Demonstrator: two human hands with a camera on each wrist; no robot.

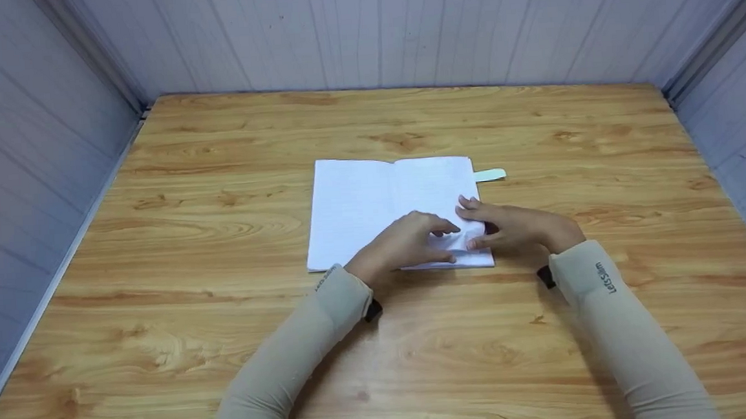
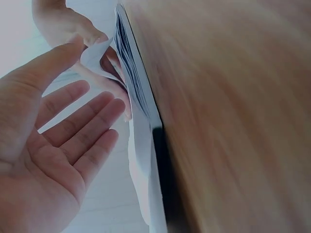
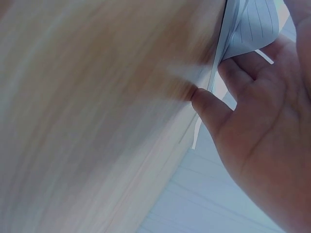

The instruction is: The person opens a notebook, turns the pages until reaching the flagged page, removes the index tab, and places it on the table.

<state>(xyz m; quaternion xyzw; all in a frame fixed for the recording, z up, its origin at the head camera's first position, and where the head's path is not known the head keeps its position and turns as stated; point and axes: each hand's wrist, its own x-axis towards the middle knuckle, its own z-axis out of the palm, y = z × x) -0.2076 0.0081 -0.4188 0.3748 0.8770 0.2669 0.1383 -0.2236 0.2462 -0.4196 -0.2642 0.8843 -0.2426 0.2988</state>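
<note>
An open notebook with white lined pages lies flat on the wooden table. At its lower right corner, my right hand has a page between thumb and fingers. That page curls up from the stack, and part of the right fingers is hidden behind it. My left hand hovers over the lower middle of the notebook, thumb apart from the other fingers. In the left wrist view, the left fingers are nearly straight and hold nothing. They point toward the raised page.
A pale green tab sticks out from the notebook's upper right edge. The wooden table is bounded by white panelled walls at the back and both sides. Both forearms wear light sleeves.
</note>
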